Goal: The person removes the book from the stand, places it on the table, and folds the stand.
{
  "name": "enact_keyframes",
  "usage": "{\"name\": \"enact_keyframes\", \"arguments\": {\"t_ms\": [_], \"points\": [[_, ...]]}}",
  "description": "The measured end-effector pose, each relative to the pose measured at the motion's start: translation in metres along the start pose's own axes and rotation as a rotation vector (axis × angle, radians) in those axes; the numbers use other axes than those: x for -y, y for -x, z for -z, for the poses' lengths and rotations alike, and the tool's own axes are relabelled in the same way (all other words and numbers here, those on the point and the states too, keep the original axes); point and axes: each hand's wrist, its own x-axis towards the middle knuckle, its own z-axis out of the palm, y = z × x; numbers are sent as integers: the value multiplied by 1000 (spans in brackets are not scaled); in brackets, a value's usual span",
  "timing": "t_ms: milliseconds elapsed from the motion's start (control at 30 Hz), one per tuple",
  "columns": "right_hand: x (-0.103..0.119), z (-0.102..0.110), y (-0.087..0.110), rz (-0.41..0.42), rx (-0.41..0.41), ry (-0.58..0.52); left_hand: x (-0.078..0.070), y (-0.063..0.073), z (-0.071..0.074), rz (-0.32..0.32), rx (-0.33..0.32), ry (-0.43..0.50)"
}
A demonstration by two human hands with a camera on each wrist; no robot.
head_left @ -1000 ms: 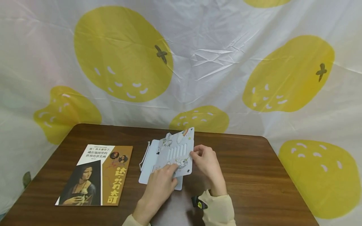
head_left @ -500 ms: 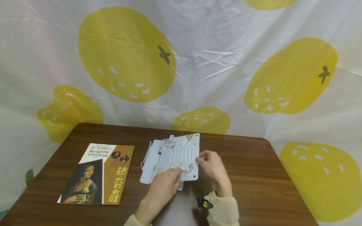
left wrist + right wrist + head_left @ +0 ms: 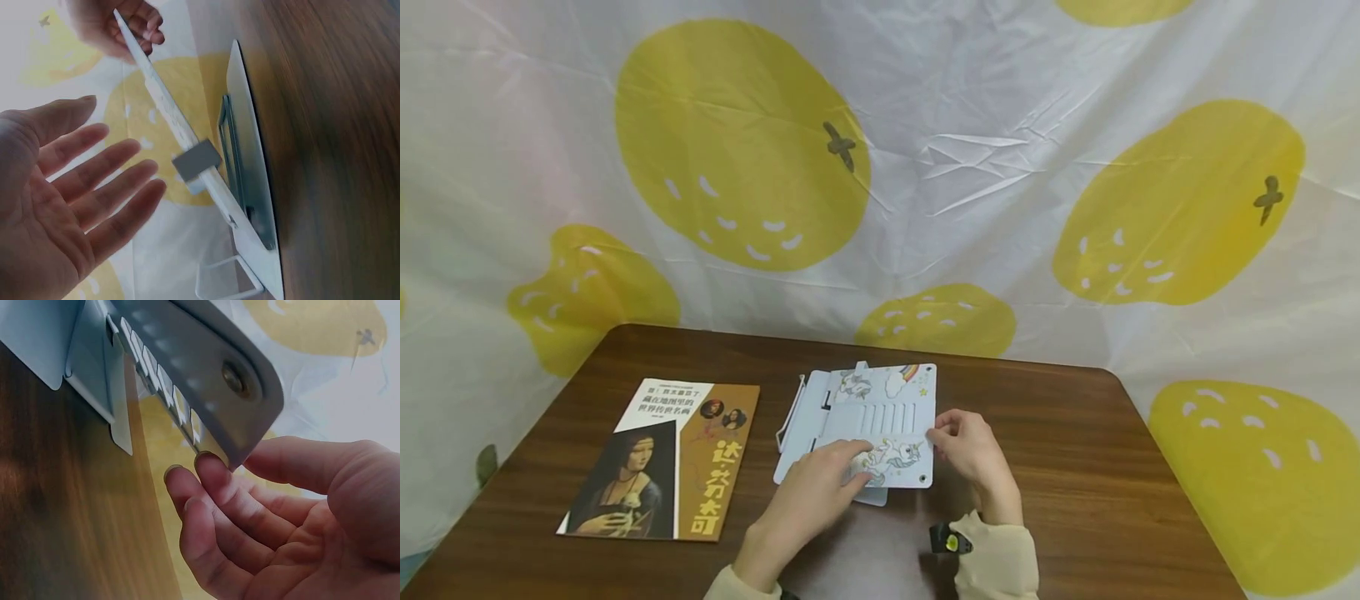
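A white folding book stand [image 3: 887, 417] with unicorn and rainbow prints is on the table in the head view, its slotted panel tilted up from a flat base [image 3: 250, 137]. My right hand [image 3: 968, 446] pinches the panel's right edge between thumb and fingers, near a corner rivet in the right wrist view. Over the panel's near left part in the head view is my left hand [image 3: 820, 483]. The left wrist view shows that hand's fingers [image 3: 103, 187] spread and apart from the panel. A grey clip [image 3: 197, 160] sits on the panel's edge.
A book [image 3: 658, 462] with a portrait cover lies left of the stand on the brown wooden table [image 3: 1060, 467]. Behind the table hangs a white curtain [image 3: 970, 167] with yellow fruit prints. A wire bracket [image 3: 792, 412] sticks out at the stand's left side.
The panel's right edge has swung right and down, with my right hand moving along on it. My left hand has drawn back a little to the left from the panel.
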Motion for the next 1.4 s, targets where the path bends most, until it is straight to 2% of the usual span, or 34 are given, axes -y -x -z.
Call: {"name": "enact_keyframes", "arguments": {"t_ms": [300,500,733,867,1100,1400], "points": [[-10,0,-2,-9,-3,-38,17,1,12,11,37,2],[-14,-4,-6,-32,35,-64,35,0,32,34,35,2],[-21,-6,-7,-42,33,-69,56,-8,50,27,78,-6],[-27,-7,-8,-50,37,-63,66,-13,53,20,96,-28],[-35,-5,-9,-109,55,-68,80,-21,56,4,128,-32],[-40,-9,-9,-116,90,-56,98,-28,58,21,178,-16]]}}
